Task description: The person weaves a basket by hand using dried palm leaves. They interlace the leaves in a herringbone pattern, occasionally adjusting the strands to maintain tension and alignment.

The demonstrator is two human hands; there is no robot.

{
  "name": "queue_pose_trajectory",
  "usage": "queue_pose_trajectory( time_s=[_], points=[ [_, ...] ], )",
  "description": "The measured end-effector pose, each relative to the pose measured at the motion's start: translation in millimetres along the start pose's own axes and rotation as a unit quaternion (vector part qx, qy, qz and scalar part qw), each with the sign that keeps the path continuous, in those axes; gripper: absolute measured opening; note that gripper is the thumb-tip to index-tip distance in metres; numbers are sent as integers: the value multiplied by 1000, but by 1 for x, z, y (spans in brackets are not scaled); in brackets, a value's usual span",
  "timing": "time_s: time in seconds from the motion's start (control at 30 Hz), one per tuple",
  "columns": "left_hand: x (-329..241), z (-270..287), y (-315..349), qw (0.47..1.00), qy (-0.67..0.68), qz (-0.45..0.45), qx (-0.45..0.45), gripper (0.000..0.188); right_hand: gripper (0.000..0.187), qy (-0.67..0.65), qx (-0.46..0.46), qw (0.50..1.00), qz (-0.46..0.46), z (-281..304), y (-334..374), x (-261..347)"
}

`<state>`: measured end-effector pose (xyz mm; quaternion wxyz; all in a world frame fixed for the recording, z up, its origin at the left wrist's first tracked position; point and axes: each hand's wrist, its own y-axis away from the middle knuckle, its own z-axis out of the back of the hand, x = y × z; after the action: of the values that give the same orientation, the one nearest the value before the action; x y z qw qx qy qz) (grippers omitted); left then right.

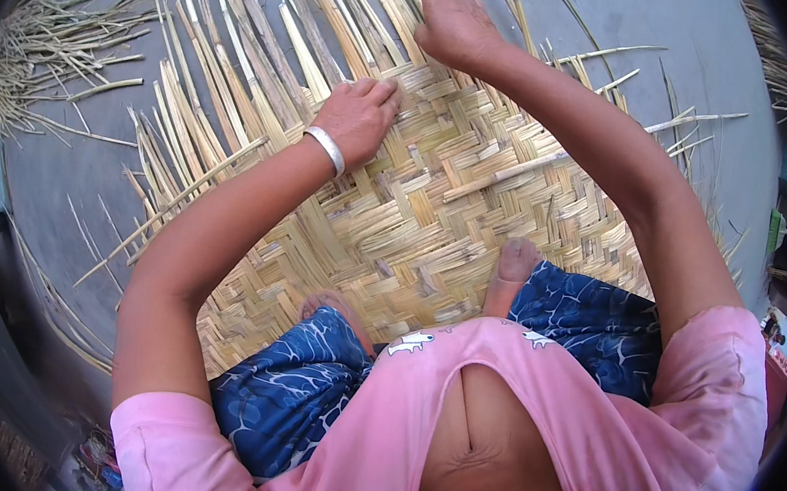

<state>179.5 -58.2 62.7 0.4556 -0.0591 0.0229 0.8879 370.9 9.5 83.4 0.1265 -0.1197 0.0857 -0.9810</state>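
Many loose strips point(310, 55) fan out from the far edge of the woven mat point(394, 236), which lies on the grey floor point(64, 182) beneath the person's feet. Left hand point(358, 122): palm down on that edge, fingers close together; cannot tell whether they pinch a strip. Right hand point(457, 24): farther out, curled at the strip ends, its grip hidden behind the knuckles. Judgement: best to weigh the finished weave down with the left while the right sorts strips, matching the zigzag's over-under count, snugging each row tight. Bend gently; dry-looking ends may split.
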Motion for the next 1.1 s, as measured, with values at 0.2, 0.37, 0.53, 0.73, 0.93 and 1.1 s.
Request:
queue_pose_trajectory(
  time_s=[0.2, 0.37, 0.53, 0.73, 0.93, 1.1],
  points=[
    [14, 42, 128, 974, 178, 138, -38, 26, 39, 8, 38, 981, 189, 10, 5, 53],
    [35, 34, 222, 471, 604, 619, -172, 28, 28, -109, 211, 929, 285, 0, 10, 131],
    [58, 9, 257, 222, 709, 534, -402, 30, 29, -136, 260, 911, 289, -29, 13, 195],
    [70, -2, 258, 254, 770, 396, -431, 19, 24, -144, 283, 925, 210, -56, 7, 217],
    [83, 5, 234, 429, 682, 519, -286, 40, 20, -148, 293, 936, 124, -53, 10, 225],
    [117, -22, 216, 722, 409, 550, -96, 45, 18, -181, 247, 949, 78, -58, 16, 228]
  ],
)
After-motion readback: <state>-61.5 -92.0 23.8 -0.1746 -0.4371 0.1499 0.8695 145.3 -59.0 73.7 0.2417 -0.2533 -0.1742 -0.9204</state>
